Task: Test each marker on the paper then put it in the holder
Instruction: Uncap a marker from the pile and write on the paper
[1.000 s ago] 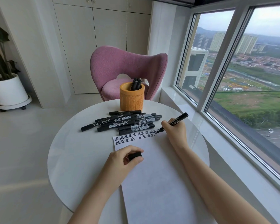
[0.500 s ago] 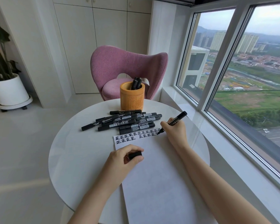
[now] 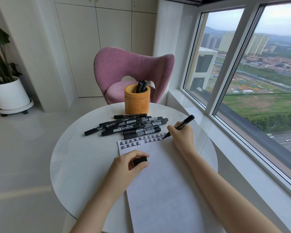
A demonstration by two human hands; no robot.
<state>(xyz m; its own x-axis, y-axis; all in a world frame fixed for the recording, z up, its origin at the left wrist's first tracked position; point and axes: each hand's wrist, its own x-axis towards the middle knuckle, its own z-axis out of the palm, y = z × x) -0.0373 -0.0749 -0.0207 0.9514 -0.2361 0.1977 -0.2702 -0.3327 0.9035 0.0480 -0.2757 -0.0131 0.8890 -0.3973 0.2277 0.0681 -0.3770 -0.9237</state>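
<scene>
A white sheet of paper [image 3: 160, 182] lies on the round white table [image 3: 84, 158], with rows of black characters along its far edge. My right hand [image 3: 181, 135] grips an uncapped black marker [image 3: 186, 122], its tip touching the paper at the right end of the characters. My left hand [image 3: 126, 165] rests on the paper's left edge and pinches the black cap [image 3: 140, 160]. Several capped black markers [image 3: 129, 126] lie in a pile behind the paper. An orange cylindrical holder [image 3: 136, 102] stands behind the pile with a few markers [image 3: 141, 85] in it.
A pink armchair [image 3: 133, 69] stands just beyond the table. A large window [image 3: 259, 73] runs along the right with a low sill. A white planter [image 3: 8, 95] on a wheeled base sits on the floor at far left, and cupboards line the back wall.
My right hand's marker tip has made small strokes at the right end of the character rows. My left hand still holds the cap in the same place.
</scene>
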